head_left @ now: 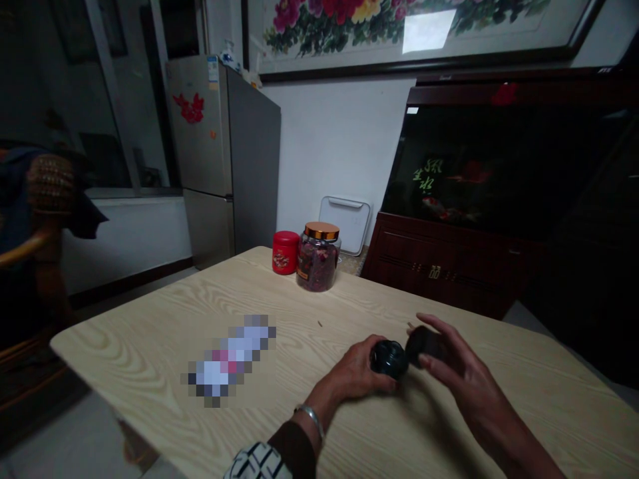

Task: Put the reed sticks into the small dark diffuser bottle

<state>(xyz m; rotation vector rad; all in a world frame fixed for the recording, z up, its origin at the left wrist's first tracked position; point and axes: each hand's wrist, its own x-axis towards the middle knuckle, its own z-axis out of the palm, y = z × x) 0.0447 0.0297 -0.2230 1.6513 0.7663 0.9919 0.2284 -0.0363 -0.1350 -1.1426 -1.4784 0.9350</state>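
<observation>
My left hand (357,376) is wrapped around a small dark round jar (388,358) that rests on the light wooden table (150,346). My right hand (452,366) holds a dark lid-like piece (423,344) just to the right of the jar, fingers curled around it. The two dark pieces are close together, almost touching. A silver bracelet (312,416) sits on my left wrist.
A red tin (285,252) and a glass jar with a copper lid (318,257) stand at the table's far edge. A blurred flat item (229,359) lies left of my hands. A fridge (222,159), a fish tank (499,166) and a chair (34,266) surround the table.
</observation>
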